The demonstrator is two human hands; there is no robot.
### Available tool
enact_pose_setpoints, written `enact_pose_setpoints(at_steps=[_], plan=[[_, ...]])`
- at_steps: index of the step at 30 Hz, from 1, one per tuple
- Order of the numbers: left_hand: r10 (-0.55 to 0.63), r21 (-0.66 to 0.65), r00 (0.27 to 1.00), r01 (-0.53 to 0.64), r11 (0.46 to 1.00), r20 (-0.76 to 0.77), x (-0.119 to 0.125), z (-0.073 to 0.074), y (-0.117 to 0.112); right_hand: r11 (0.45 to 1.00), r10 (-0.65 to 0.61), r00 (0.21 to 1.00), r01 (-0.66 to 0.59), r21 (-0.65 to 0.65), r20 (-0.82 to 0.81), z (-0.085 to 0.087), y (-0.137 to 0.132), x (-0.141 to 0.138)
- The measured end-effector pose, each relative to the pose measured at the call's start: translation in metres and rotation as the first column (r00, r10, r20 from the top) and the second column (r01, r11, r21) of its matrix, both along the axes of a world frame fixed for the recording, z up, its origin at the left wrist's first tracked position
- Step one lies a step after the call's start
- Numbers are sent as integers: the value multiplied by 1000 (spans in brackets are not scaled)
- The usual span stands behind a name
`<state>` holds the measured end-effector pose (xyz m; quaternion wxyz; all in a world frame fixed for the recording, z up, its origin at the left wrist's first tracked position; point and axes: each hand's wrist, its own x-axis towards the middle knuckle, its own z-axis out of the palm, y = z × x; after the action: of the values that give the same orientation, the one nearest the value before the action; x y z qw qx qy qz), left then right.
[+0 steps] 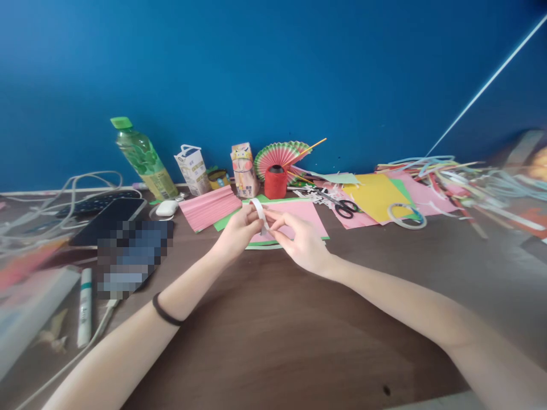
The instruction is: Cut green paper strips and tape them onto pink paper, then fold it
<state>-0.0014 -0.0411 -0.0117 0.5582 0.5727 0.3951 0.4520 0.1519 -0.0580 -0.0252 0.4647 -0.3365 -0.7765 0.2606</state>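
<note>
"Beyond our fingers (pixel 280 218), what is the largest thing we see?"

"We see the blue wall (pixel 273 74), and beneath our fingers we have the dark table (pixel 256 336)."

"Which sheets do we find?"

"Just under our fingers we have a pink sheet (pixel 316 215) with green showing at its edges. Farther to their right we spot a yellow sheet (pixel 371 196)."

"And next in size?"

"Well to the left of our fingers, and farther back, stands the green-capped bottle (pixel 145 159). Almost straight beyond them we see the pleated fan (pixel 268 160)."

"How do we hold our hands?"

"Our left hand (pixel 237 228) is curled, thumb and fingers closed on a white band (pixel 258 209). Our right hand (pixel 301 242) has thumb and forefinger nearly meeting at the band's right side; we cannot tell whether they grip it or only touch it."

"Smaller still?"

"Right of our fingers lie black-handled scissors (pixel 342 206); just beyond our fingers, a red spool (pixel 276 183) stands before the fan."

"And the smallest?"

"That white band, a thin loop upright between our fingers, above the pink sheet."
</note>
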Motion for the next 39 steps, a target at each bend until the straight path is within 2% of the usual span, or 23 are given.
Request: enact_pose_setpoints(at_steps=[5, 12, 19, 25, 30, 34, 37, 39], plan=[[9, -12, 1000, -9, 1000, -15, -2, -3, 2, 999, 4, 1000, -4, -38, -10, 1, 0, 1], [-58, -20, 998, 57, 998, -19, -3, -4, 3, 998, 1, 1000, -3, -67, -32, 3, 1, 2], [-79, 55, 996, 81, 995, -38, -4, -3, 3, 990, 56, 997, -63, -127, -58, 1, 1, 2], [-108, 44, 994, 108, 993, 2, -7, -3, 5, 972, 133, 987, -148, -185, -90, -2, 0, 2], [-111, 36, 993, 109, 993, 42, -9, -8, 8, 975, 141, 989, -148, -165, -52, -1, 0, 2], [-133, 50, 989, 130, 990, 69, -10, -10, 10, 993, 73, 995, -79, -87, -65, 0, 1, 1], [-135, 62, 990, 133, 989, 35, -9, -9, 9, 1000, 16, 998, -17, -23, -55, 1, 1, -1], [-112, 89, 994, 112, 990, -6, -9, -8, 8, 999, 1, 999, -2, -32, -37, 1, 1, -1]])
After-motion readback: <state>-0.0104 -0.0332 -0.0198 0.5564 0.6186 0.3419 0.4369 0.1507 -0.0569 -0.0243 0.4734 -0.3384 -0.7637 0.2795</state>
